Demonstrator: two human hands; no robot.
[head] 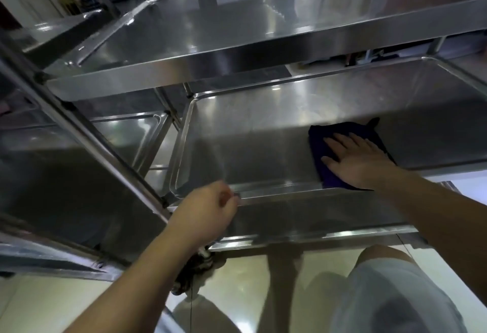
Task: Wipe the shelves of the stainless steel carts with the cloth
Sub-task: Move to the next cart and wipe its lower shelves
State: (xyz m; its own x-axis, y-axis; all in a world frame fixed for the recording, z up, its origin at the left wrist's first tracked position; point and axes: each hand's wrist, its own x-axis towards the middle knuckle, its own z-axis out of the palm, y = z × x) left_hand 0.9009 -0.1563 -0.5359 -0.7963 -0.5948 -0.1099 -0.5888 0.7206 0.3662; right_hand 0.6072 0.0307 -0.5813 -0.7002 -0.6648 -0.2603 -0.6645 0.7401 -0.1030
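Observation:
A stainless steel cart fills the view, with a top shelf (237, 50) and a middle shelf (263, 148) below it. A dark blue cloth (342, 132) lies flat at the right of the middle shelf. My right hand (361, 161) presses on the cloth with straight, spread fingers. My left hand (205, 211) has its fingers curled over the front rim (276, 190) of the middle shelf, near its left corner. The cart's lower shelf (316, 219) shows below that rim.
A second steel cart (79, 148) stands close on the left, its slanted post (87, 132) crossing in front. A caster wheel (195, 272) sits under my left forearm. My knee in light shorts (390, 280) is at the lower right, above a glossy floor.

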